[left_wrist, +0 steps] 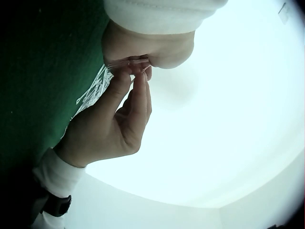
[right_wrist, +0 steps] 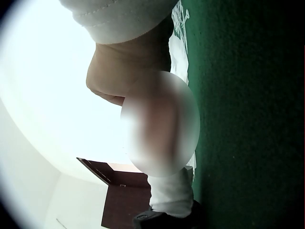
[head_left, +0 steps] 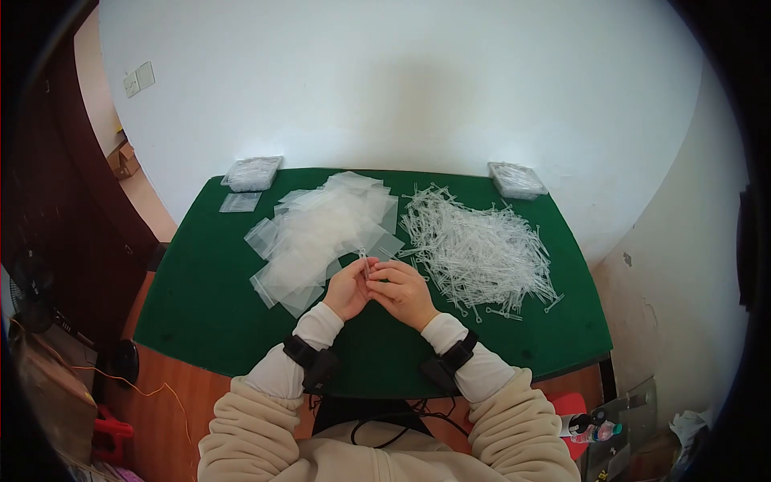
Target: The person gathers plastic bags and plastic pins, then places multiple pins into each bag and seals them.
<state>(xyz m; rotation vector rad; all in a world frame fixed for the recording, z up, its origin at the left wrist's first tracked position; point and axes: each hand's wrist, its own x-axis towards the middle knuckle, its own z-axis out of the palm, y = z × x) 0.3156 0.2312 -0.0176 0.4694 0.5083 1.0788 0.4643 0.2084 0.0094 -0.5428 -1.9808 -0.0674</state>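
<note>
Both hands meet in front of the body, over the near middle of the green table. Several thin clear plastic sticks (left_wrist: 138,61) lie in the left hand (head_left: 347,291), one looped end (head_left: 362,253) poking out past the fingers. The right hand (head_left: 405,296) brings its thumb and fingertips together on the sticks, as the left wrist view shows from the side. A blurred patch covers the left hand in the right wrist view. Just beyond the hands lies a spread heap of clear zip bags (head_left: 309,233); to their right is a big pile of loop-ended clear sticks (head_left: 482,253).
At the table's back left stands a clear box (head_left: 252,173) of packed pieces, with a flat bag (head_left: 240,202) before it. Another full clear box (head_left: 517,181) sits at the back right. The green table (head_left: 189,297) meets a white wall behind.
</note>
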